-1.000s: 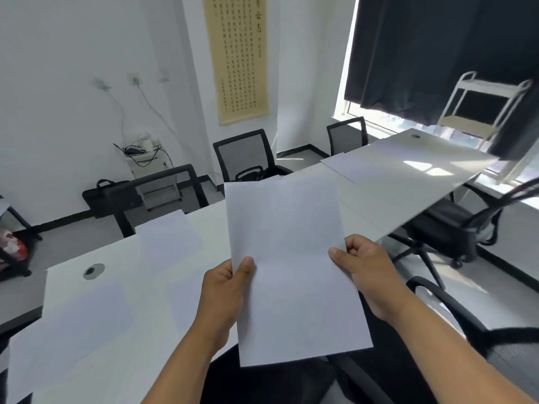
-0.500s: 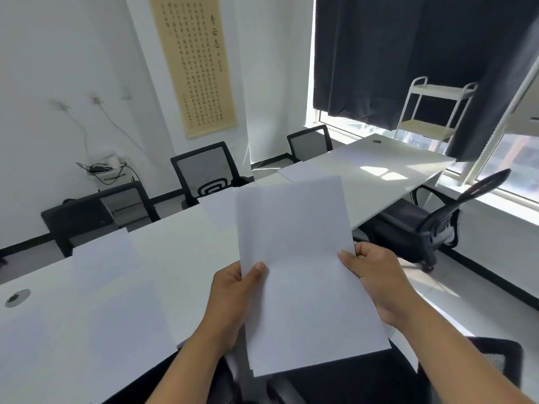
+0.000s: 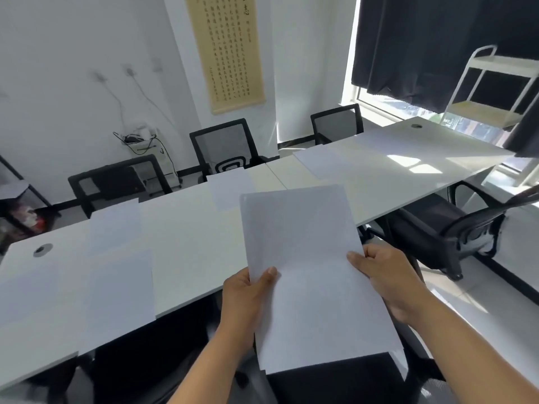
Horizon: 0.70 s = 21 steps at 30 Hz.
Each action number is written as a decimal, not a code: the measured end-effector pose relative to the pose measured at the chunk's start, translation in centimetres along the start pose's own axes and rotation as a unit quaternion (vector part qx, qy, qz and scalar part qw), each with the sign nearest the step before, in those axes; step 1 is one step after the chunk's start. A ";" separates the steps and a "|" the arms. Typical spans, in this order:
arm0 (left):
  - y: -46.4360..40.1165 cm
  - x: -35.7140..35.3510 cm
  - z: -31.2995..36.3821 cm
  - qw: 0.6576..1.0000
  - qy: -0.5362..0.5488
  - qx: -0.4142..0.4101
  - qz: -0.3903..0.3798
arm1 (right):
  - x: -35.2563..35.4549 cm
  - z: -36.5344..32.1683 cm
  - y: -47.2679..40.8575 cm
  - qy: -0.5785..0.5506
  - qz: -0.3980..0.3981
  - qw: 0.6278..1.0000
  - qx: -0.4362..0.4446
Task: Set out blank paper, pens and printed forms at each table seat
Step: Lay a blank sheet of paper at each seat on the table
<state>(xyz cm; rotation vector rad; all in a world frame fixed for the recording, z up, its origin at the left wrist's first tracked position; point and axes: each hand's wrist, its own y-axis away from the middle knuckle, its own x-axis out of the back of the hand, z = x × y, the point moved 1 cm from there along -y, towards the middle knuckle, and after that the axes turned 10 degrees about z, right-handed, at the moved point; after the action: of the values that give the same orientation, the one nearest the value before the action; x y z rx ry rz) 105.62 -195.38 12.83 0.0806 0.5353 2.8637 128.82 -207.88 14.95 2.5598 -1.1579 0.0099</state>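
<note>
A stack of blank paper [image 3: 309,275] is held up in both hands above the near edge of the white worktop [image 3: 189,228], tilted away from the camera. The left hand [image 3: 245,298] grips its left edge, thumb on top and fingers curled behind. The right hand [image 3: 390,278] holds the right edge the same way, thumb pressed on the sheet. Single sheets already lie flat on the worktop: 1 at the near left [image 3: 116,290], 1 at the far left [image 3: 115,220], 1 by the middle chair [image 3: 230,188] and 1 at the far right [image 3: 323,161]. Black mesh chairs [image 3: 224,147] line the far side under a hanging scroll [image 3: 227,48].
</note>
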 end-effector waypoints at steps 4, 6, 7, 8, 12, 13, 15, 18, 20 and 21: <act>-0.4 -0.4 -1.2 1.000 0.013 0.005 0.020 | 0.0 2.1 -2.7 0.018 -0.003 1.000 -0.020; -1.1 -0.3 -1.4 0.999 0.028 0.008 0.036 | -0.5 2.4 -4.2 0.037 -0.004 0.999 -0.020; -1.6 -0.2 -1.6 0.998 0.037 0.013 0.043 | -1.0 2.7 -5.1 0.046 -0.007 0.999 -0.018; -2.0 -0.2 -1.6 0.998 0.044 0.018 0.048 | -1.3 2.9 -5.8 0.053 -0.010 0.998 -0.015; -5.3 0.2 -2.3 0.995 0.055 0.036 0.068 | -4.0 3.2 -9.0 0.087 -0.023 0.996 -0.009; -6.3 0.3 -2.5 0.995 0.053 0.041 0.071 | -4.6 3.1 -9.7 0.096 -0.021 0.995 -0.009; -8.1 0.3 -2.9 0.995 0.046 0.048 0.074 | -5.6 3.1 -11.0 0.108 -0.021 0.994 -0.006; -11.4 0.0 -4.2 0.995 0.031 0.065 0.073 | -7.0 4.2 -14.0 0.133 -0.019 0.991 -0.012; -13.6 -0.1 -5.2 0.994 0.026 0.076 0.075 | -7.9 5.0 -16.0 0.140 -0.021 0.990 -0.022; -14.4 -0.2 -5.5 0.994 0.025 0.080 0.074 | -8.2 5.3 -16.8 0.148 -0.023 0.989 -0.023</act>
<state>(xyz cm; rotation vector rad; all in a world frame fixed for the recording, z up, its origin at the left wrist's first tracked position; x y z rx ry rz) 108.37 -184.31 2.44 0.0791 0.8003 2.9662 134.92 -193.13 3.89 2.4386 -0.9749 0.3351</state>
